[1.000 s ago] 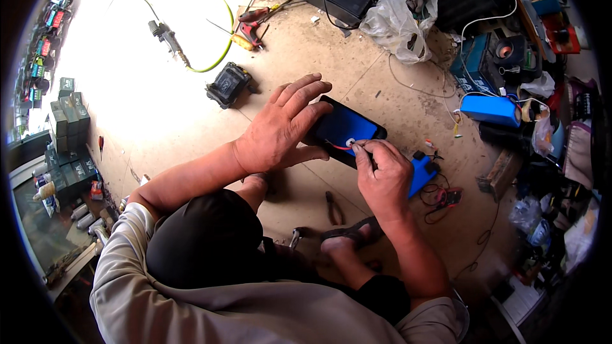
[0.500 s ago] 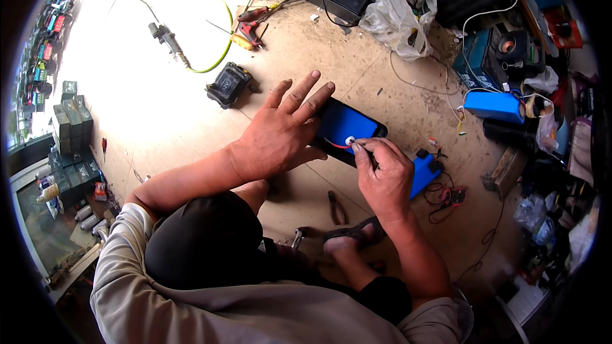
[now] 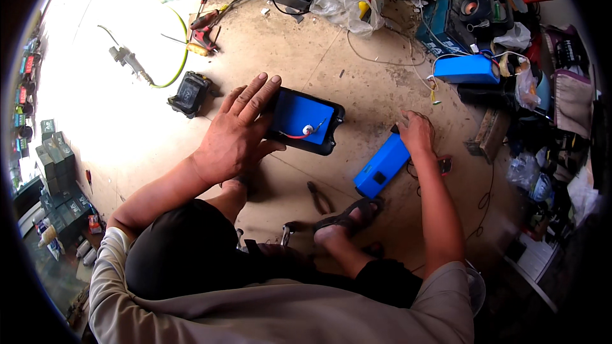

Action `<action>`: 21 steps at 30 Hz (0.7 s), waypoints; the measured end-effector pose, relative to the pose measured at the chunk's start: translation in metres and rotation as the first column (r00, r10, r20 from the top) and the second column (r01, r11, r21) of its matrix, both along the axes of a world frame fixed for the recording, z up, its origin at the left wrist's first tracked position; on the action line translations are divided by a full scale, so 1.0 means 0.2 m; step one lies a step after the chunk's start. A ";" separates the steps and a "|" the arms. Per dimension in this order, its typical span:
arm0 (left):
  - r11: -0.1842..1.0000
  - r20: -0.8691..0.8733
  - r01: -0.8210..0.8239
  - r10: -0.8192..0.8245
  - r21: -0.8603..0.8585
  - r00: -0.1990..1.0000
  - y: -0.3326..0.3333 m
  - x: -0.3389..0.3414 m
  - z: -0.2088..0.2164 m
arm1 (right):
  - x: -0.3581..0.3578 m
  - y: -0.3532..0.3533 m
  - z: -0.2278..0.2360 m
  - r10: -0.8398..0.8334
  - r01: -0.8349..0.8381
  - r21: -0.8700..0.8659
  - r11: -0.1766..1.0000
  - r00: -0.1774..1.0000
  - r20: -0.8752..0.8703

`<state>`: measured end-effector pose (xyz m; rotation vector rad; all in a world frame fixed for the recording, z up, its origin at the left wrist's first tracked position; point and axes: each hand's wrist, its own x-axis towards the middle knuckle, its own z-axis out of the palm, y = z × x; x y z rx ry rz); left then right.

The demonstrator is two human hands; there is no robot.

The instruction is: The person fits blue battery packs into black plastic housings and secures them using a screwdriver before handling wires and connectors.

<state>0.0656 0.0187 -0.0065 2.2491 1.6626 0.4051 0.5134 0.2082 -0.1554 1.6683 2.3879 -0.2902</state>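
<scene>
A black plastic case (image 3: 331, 137) with a blue pack (image 3: 299, 113) inside is above the floor. A white round plug (image 3: 308, 130) with a red wire lies on the blue face. My left hand (image 3: 237, 130) grips the case at its left edge, fingers over the edge and thumb by the near side. To the right, my right hand (image 3: 417, 135) is at the far end of a long blue battery pack (image 3: 384, 164) lying on the floor. Its fingers are curled, and what they touch is hidden under the hand.
Pliers (image 3: 320, 197) lie near my sandalled foot (image 3: 350, 216). A black holder (image 3: 189, 94), a green cable (image 3: 183, 57) and screwdrivers (image 3: 205, 20) sit at the left. Another blue pack (image 3: 467, 69) rests among clutter at the right. A plastic bag (image 3: 350, 0) stands at the back.
My right hand has left the white plug and moved right to the blue battery pack on the floor. My left hand's fingers have come closer together on the case. The whole view has shifted.
</scene>
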 end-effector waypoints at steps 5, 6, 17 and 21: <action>1.000 -0.008 -0.001 0.000 -0.014 1.000 -0.02 -0.01 -0.01 | 0.04 -0.08 -0.25 0.082 -0.083 -0.004 0.997 0.974 0.209; 1.000 -0.003 -0.002 0.002 -0.016 1.000 -0.01 -0.01 -0.01 | 0.06 -0.08 -0.32 0.096 -0.101 0.008 0.995 0.966 0.241; 1.000 0.073 -0.018 0.019 -0.016 0.997 0.00 0.01 0.00 | 0.04 0.10 -0.58 0.102 -0.030 -0.183 0.983 0.911 0.399; 1.000 0.084 -0.021 0.022 -0.016 0.996 0.00 0.02 0.00 | 0.12 0.06 -0.67 0.209 -0.200 -0.058 0.978 0.931 0.300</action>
